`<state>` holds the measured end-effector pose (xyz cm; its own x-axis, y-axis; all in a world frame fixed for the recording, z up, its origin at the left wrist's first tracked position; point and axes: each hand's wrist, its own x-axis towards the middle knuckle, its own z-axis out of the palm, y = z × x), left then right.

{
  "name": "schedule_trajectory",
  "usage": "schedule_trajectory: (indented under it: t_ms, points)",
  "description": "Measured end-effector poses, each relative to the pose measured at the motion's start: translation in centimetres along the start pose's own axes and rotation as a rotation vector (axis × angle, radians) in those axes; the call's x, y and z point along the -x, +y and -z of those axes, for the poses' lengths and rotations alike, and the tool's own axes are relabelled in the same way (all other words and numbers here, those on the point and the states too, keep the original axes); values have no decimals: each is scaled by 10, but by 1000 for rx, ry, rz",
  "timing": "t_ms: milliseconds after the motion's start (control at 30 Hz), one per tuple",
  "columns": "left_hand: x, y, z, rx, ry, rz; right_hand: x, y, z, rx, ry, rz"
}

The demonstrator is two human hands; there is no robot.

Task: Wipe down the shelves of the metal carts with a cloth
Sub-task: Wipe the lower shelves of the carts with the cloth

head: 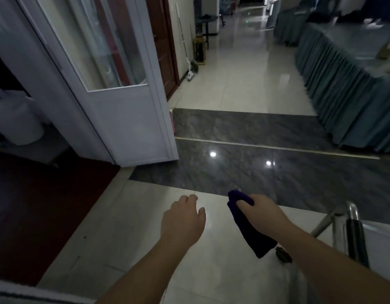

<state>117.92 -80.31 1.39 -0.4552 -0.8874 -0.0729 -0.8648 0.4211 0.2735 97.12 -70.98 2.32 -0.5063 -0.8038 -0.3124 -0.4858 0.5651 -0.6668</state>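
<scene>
Cloth (249, 227) dark purple, gripped in your right hand (264, 213), your left hand (183, 218) loosely open, empty, metal cart (347, 224) at right edge.

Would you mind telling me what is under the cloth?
The purple cloth, gripped in the right hand, hangs over pale floor tiles. A small dark object shows beside its lower end; whatever lies directly beneath is covered.

The floor (244, 88) is glossy pale tile crossed by a dark marble band (266, 172). A mop (190, 76) stands on it by the wall, beside a gold-framed stand (199, 52).
</scene>
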Motion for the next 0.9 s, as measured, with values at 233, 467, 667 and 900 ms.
schedule_trajectory:
  t_ms: [233, 467, 667, 900]
  points:
    - [-110, 5, 9, -11, -73, -158, -61, -7, 18, -17, 88, -154]
    - [-226, 80, -8, -37, -134, -328, -156, 27, 76, -74, 182, -266]
    - [-338, 164, -17, -65, -132, -347, -261, 53, 147, -166, 208, -259]
    - [-436, 267, -29, -36, -160, -382, -345, 81, 250, -140, 243, -269]
